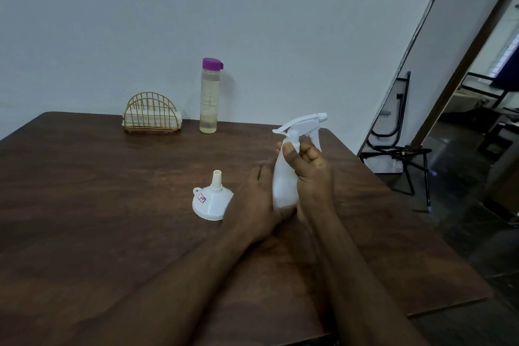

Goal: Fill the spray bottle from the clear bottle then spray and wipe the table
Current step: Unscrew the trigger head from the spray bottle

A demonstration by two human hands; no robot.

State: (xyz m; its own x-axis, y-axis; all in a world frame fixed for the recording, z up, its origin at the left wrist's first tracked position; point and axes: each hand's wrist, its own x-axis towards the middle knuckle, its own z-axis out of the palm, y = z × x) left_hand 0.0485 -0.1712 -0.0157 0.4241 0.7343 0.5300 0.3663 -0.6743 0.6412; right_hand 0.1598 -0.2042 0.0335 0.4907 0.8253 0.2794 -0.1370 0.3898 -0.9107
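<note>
A white spray bottle [285, 177] with its trigger head [304, 121] screwed on stands right of the table's middle. My right hand [310, 177] grips its body from the right, thumb across the neck. My left hand [254, 205] rests against the bottle's left side, fingers straight. At the back stands the clear bottle [208, 101] with a purple cap [212, 63], nearly full of pale liquid. A white funnel [212, 199] lies upside down, spout up, just left of my left hand.
A gold wire holder [151, 115] with white cloths stands at the back left of the dark wooden table [98, 205]. The table's right edge runs near my right arm. Folded black metal frames [398, 132] lean on the wall beyond it.
</note>
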